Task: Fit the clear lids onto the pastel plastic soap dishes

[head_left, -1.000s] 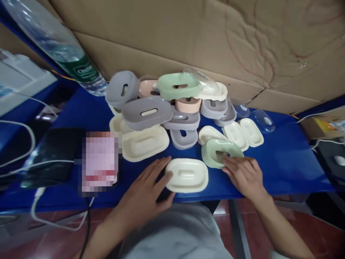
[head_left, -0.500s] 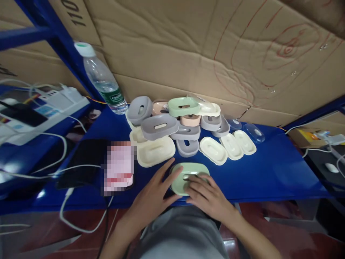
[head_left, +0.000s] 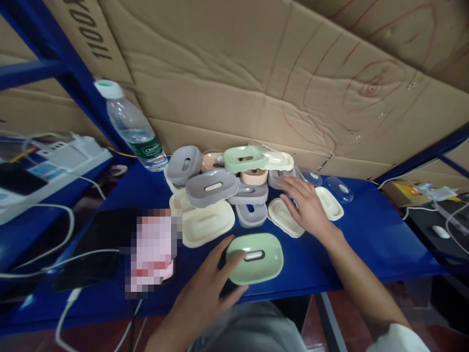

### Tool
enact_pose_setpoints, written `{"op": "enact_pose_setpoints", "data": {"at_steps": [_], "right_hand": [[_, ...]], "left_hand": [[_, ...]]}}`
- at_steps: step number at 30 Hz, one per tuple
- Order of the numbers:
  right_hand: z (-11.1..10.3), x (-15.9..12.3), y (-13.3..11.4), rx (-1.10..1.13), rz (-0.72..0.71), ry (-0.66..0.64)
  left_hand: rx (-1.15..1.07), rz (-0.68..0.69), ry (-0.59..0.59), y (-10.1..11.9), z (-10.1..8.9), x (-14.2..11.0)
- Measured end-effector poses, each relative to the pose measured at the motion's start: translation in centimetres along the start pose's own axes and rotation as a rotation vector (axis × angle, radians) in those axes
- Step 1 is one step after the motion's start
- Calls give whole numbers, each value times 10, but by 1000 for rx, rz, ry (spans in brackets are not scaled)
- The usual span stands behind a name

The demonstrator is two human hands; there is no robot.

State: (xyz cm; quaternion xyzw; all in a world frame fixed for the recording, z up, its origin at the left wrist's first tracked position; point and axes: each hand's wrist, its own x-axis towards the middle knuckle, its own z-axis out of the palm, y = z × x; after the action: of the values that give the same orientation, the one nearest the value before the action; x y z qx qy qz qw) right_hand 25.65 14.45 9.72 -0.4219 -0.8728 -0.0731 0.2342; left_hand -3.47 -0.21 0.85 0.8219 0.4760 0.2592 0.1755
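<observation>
A green soap dish (head_left: pixel 269 266) with a slot in its middle lies near the table's front edge, a pale strip showing through the slot. My left hand (head_left: pixel 214 276) holds its left end, the index finger over the rim and the thumb by the near edge. To the upper right, my right hand (head_left: pixel 306 203) is stretched over the cream trays, fingers extended and apart, holding nothing visible. Below its thumb lies a cream oval tray (head_left: pixel 284 218); another cream tray (head_left: pixel 330 204) sits to its right. The hand hides what lies between them and part of a grey dish (head_left: pixel 276 181).
Behind is a pile of grey dishes (head_left: pixel 212 188), another green dish (head_left: pixel 244 159) and large cream trays (head_left: pixel 208 225). Clear plastic covers (head_left: pixel 339 189) lie right. A water bottle (head_left: pixel 137 132), a phone-like pink object (head_left: pixel 152 249), cables and a power strip (head_left: pixel 73 159) are left. Cardboard (head_left: pixel 220 73) stands behind.
My right hand has left the green soap dish and moved up and right over the cream trays. My left hand stays at the dish's left end. The camera view has shifted.
</observation>
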Motion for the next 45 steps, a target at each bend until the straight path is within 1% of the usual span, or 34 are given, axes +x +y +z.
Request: {"op": "enact_pose_setpoints", "data": {"at_steps": [3,5,7,8,10,11,12,13,14,16,18,20,22,25,28,32,34,36,38,40,41,42,45], "right_hand": [[9,49,28,-31,78,-24],[13,75,36,-31,126,-53],[13,85,32,-37,137,-26],[10,82,25,-32,123,12],[4,59,4,27,34,64],[1,40,-8,94,-58,31],[-2,19,-19,173,-178,-58],[-2,-4,-30,228,-268,-135],[-2,-27,-39,255,-301,-191],[3,-66,-50,247,-301,-293],[10,-92,-53,214,-264,-339],[16,-104,-52,187,-239,-335],[18,-105,-51,167,-240,-315],[18,-102,-54,155,-275,-310],[20,-102,-61,170,-328,-335],[19,-103,-63,175,-387,-338],[11,-94,-55,170,-405,-298],[-1,-70,-39,150,-362,-192],[-12,-34,-16,102,-228,-44],[-17,9,9,44,-75,58],[-16,29,22,6,-23,30],[-12,48,33,-9,-2,20],[8,87,57,20,-33,-82]], "left_hand": [[26,27,42,0,1,0],[31,38,58,0,1,0],[33,46,52,1,0,1],[35,51,45,1,0,2],[39,54,31,1,0,2],[37,53,28,1,0,1],[32,51,30,1,0,1],[23,47,33,1,0,1],[13,42,37,1,1,1],[-6,28,45,2,3,3],[-14,21,41,3,5,7],[-10,25,32,4,7,10],[-12,29,22,4,8,11],[-32,52,38,3,7,7],[-28,102,49,2,5,3],[9,118,14,4,5,4],[6,105,2,4,5,5],[-5,102,10,4,5,6],[-11,102,26,5,4,6],[-6,98,33,5,3,6],[-3,94,34,6,3,6],[-1,91,33,6,2,6],[1,86,35,5,2,4]]}}
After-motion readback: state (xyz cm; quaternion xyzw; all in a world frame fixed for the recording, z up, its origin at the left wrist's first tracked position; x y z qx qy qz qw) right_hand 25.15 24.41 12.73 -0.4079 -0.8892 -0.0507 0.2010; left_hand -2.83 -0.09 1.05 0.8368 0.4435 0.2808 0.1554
